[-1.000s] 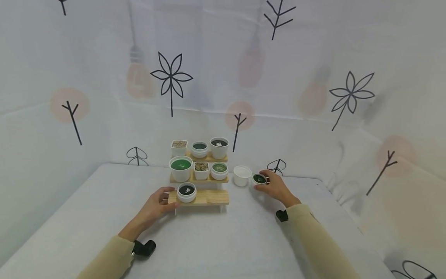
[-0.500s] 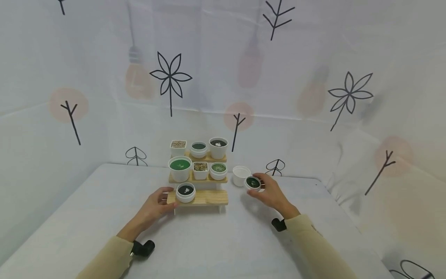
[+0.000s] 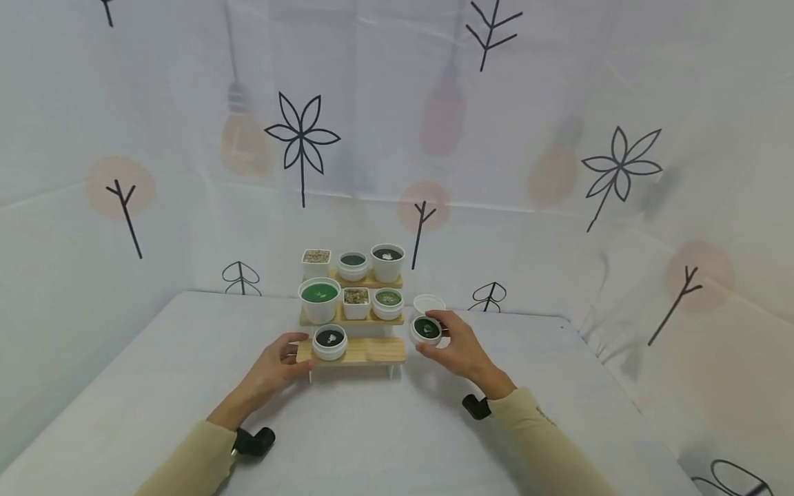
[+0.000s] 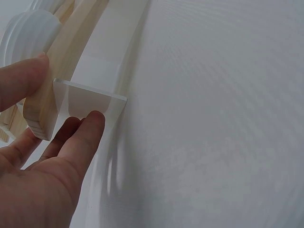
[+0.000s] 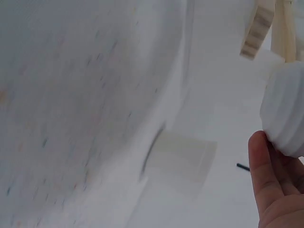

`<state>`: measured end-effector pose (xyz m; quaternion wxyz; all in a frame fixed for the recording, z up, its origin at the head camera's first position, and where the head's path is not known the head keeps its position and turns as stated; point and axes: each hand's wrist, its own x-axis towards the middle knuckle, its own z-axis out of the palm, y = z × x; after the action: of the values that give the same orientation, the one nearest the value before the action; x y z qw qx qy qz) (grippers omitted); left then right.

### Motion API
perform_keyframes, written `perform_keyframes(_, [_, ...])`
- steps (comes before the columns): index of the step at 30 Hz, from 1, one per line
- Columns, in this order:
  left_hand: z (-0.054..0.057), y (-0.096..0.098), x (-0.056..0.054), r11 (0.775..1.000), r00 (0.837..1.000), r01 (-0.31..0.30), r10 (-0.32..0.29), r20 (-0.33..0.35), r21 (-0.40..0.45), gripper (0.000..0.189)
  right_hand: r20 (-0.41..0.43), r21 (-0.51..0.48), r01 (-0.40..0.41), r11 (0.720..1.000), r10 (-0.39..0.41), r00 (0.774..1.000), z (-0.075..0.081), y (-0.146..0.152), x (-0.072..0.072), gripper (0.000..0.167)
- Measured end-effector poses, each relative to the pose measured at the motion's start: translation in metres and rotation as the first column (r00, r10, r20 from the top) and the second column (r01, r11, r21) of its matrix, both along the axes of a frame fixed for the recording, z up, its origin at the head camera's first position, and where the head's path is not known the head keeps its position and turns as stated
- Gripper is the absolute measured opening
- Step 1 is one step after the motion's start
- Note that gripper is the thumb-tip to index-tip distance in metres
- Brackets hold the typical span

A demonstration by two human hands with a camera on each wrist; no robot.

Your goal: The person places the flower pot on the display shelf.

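Between thumb and fingers, my right hand point(image 3: 457, 346) holds a small round white pot point(image 3: 426, 331) with a dark green top, above the table just right of the tiered wooden stand. In the right wrist view the pot's ribbed white side point(image 5: 285, 109) shows against the fingertips. My left hand point(image 3: 277, 364) grips the left end of the stand's lowest wooden plank point(image 3: 375, 350). The left wrist view shows the thumb on the plank point(image 4: 64, 61) and fingers by its clear leg point(image 4: 90, 97). A round white pot point(image 3: 330, 342) with a dark top stands on that plank.
The middle tier bears a large green-topped pot point(image 3: 320, 301), a square pot point(image 3: 356, 304) and a round pot point(image 3: 388, 304). On the top tier stand three more pots. A plain white cup point(image 3: 428, 304) stands behind my right hand. A printed cloth backdrop point(image 3: 496, 255) borders the table.
My right hand has carried the dark-green-topped pot leftward, closer to the stand and in front of the plain white cup. The left hand stays at the plank's end.
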<state>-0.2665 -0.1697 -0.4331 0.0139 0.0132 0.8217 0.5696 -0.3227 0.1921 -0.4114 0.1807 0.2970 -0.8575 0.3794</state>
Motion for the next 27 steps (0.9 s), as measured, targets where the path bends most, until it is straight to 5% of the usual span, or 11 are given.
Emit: perform_keyframes(27, [-0.002,-0.003,-0.001,0.999,0.999,0.028,-0.029,-0.036,-0.019,0.069,-0.030,-0.050,-0.143,0.988,0.142,0.989,0.003,-0.066,0.016,0.062])
